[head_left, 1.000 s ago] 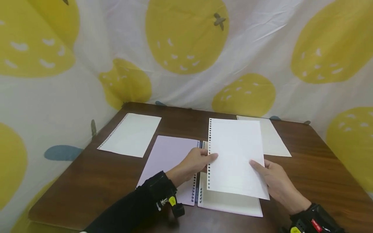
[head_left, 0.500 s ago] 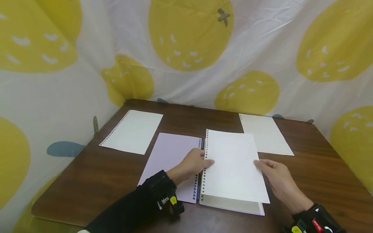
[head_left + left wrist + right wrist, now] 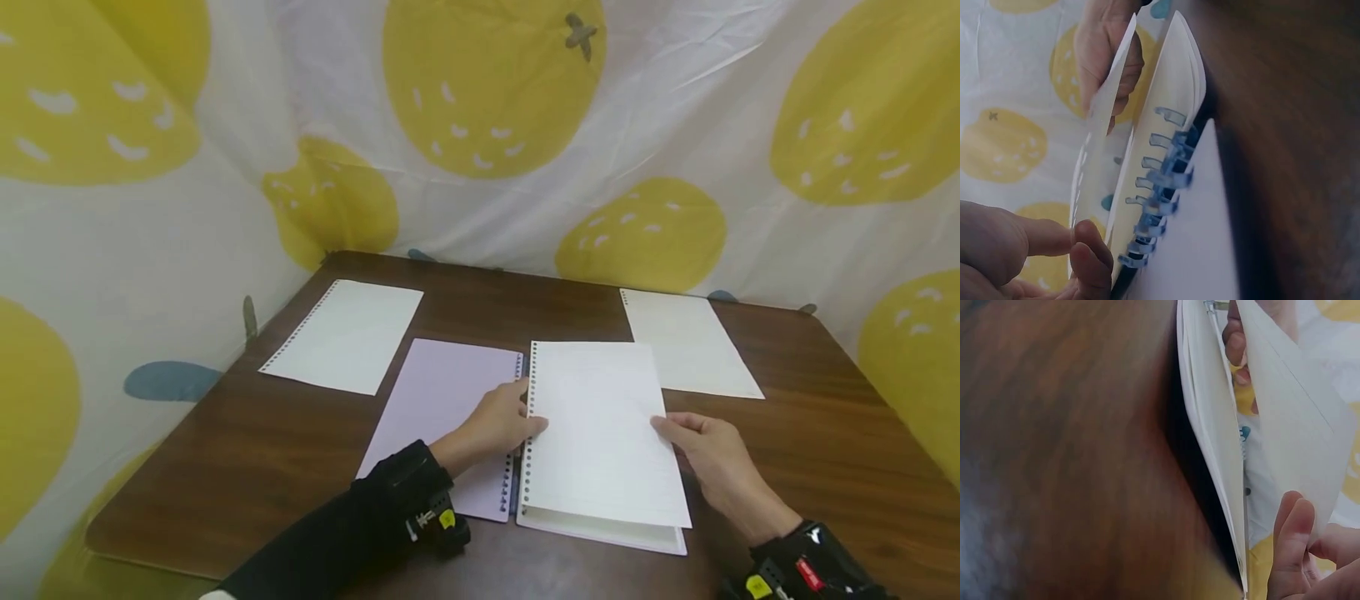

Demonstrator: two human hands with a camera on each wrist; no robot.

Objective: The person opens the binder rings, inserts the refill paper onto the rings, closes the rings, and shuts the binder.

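Note:
My left hand (image 3: 498,421) pinches the punched left edge of a white loose-leaf sheet (image 3: 592,425). On the opposite edge, my right hand (image 3: 708,454) holds the sheet between thumb and fingers. The sheet hovers just above the right half of a ring binder (image 3: 600,537) that lies spread flat. Its lilac cover (image 3: 453,383) is on the left side. In the left wrist view the translucent blue binder rings (image 3: 1160,187) stand unclasped, with the sheet's edge beside them. A stack of pages (image 3: 1213,444) shows under the sheet in the right wrist view.
One punched sheet (image 3: 345,333) lies at the back left of the brown wooden table (image 3: 225,467). Another loose sheet (image 3: 693,346) is at the back right. A curtain with yellow fruit print (image 3: 480,92) hangs behind the table.
Both hands have lowered the sheet and brought it slightly left, so its punched edge now lines up beside the binder rings. The grips on its two edges are kept.

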